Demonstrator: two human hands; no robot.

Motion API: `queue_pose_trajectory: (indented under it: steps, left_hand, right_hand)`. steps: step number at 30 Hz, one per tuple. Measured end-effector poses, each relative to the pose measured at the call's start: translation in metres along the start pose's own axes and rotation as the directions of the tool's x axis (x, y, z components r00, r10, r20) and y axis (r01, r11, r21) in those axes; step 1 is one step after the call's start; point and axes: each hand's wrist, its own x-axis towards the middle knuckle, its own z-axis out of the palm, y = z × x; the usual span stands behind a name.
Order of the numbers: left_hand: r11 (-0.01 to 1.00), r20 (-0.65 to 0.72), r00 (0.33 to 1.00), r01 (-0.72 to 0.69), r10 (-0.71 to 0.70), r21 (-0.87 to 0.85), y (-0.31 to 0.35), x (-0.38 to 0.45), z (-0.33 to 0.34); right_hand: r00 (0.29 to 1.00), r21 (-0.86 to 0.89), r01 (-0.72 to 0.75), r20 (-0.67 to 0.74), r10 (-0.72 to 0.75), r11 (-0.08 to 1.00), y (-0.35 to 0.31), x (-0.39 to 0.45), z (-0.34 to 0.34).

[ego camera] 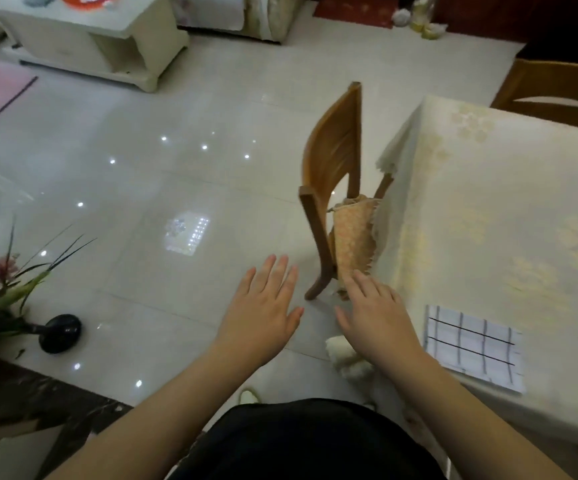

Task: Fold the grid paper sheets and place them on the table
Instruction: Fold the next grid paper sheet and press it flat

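A folded sheet of grid paper (472, 348), white with dark lines, lies flat near the left edge of the table (509, 216), which is covered by a pale yellow floral cloth. My left hand (261, 313) hovers over the floor, palm down, fingers spread, holding nothing. My right hand (374, 313) is also empty and spread, just left of the table's edge and a short way left of the paper, not touching it.
A wooden chair (332, 161) with a patterned cushion is pushed against the table's left side. A second chair (554, 95) stands at the far end. A potted plant (7, 292) and a dark round object (60, 332) sit at the left. A white low cabinet (83, 36) stands at the back.
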Motion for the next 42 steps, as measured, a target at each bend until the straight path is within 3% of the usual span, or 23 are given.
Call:
queue_pose_trajectory:
  steps: [6,12,17,26,31,42]
  left_hand:
    - [0.998,0.03,0.998,0.061,-0.06,-0.031,-0.092,-0.02,-0.006]
    - [0.999,0.026,0.999,0.022,-0.021,-0.046,-0.138,0.0,-0.003]
    - [0.998,0.006,1.0,-0.003,0.004,-0.065,-0.162,0.059,-0.013]
    - [1.0,0.116,0.993,0.008,-0.007,-0.009,-0.207,0.157,-0.034]
    - [0.998,0.085,0.996,0.041,-0.036,-0.057,-0.238,0.21,-0.061]
    - [0.996,0.068,0.995,-0.071,0.075,-0.06,-0.338,0.349,-0.08]
  right_hand:
    - [0.998,0.0,0.062,0.03,-0.062,0.998,-0.091,0.022,-0.001]
    - [0.998,-0.023,0.058,0.009,-0.057,0.998,-0.123,0.058,-0.009]
    - [0.999,-0.01,0.052,0.003,-0.052,0.999,-0.121,0.109,-0.023]
    - [0.999,0.047,0.048,-0.013,-0.048,0.998,-0.122,0.23,-0.054]
    - [0.997,-0.035,0.073,-0.007,-0.073,0.997,-0.125,0.286,-0.074]
    - [0.995,-0.077,-0.095,0.011,0.096,0.992,-0.162,0.427,-0.092]
